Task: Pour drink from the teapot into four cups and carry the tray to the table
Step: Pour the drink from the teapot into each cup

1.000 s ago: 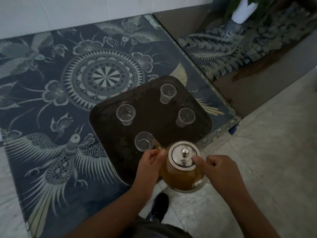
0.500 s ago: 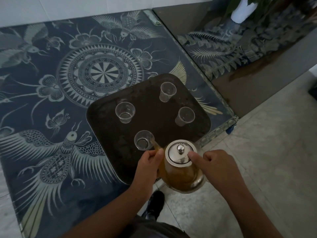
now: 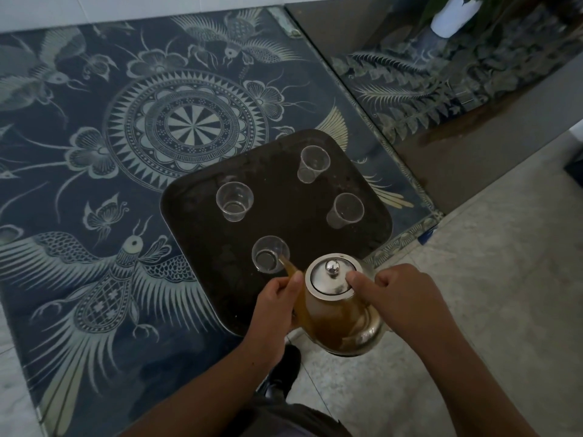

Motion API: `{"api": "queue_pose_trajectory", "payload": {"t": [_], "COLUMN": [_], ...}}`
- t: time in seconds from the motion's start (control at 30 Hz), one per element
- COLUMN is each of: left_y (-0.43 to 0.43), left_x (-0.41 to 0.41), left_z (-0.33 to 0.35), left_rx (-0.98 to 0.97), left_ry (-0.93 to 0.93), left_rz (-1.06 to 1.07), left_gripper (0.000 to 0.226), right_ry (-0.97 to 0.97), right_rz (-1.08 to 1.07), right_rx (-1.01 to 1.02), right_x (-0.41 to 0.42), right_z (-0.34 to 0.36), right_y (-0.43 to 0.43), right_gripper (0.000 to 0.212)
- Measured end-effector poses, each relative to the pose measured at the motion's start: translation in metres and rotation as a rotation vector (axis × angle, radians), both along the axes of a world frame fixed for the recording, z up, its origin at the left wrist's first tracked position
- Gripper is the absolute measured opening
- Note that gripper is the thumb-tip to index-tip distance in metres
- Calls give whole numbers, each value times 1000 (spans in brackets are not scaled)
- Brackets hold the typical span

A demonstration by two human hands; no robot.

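Note:
A glass teapot point(image 3: 334, 323) with amber drink and a metal lid point(image 3: 331, 275) hangs tilted over the near edge of the dark tray point(image 3: 202, 247). Its spout tip reaches the rim of the nearest clear cup point(image 3: 268, 257). My left hand point(image 3: 274, 310) grips the teapot beside the spout. My right hand point(image 3: 403, 298) holds the other side, with its index finger pressing on the lid. Other clear cups stand on the tray at the left point(image 3: 234, 201), far right point(image 3: 313, 163) and right point(image 3: 345, 210). All look empty.
The tray lies on a dark blue patterned table top point(image 3: 94, 190) with bird and flower designs, near its right corner. A pale tiled floor point(image 3: 489, 294) lies to the right. My shoe point(image 3: 284, 370) shows below. A white plant pot point(image 3: 451, 17) stands at the far right.
The teapot has moved slightly forward and tipped more towards the nearest cup, bringing the spout tip to its rim. Both hands keep their hold.

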State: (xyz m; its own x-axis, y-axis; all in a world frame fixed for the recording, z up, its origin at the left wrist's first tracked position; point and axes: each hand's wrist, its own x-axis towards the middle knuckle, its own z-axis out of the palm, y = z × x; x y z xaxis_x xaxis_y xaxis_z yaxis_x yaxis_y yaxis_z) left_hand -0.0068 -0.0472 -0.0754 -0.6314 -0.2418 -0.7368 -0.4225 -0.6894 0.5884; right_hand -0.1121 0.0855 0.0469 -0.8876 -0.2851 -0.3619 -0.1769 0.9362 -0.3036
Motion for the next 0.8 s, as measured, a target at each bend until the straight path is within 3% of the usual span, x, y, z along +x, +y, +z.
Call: {"api": "queue_pose_trajectory", "payload": {"t": [0.8], "left_y": [3], "left_x": [1], "left_z": [-16], "left_rx": [69], "left_ry": [7], "left_rz": [-2], "left_gripper": [42], "right_ry": [10], "right_rz": [37], "right_rx": [108], "right_x": [-6], "right_z": [10], "right_y": [-21], "right_gripper": [65]}}
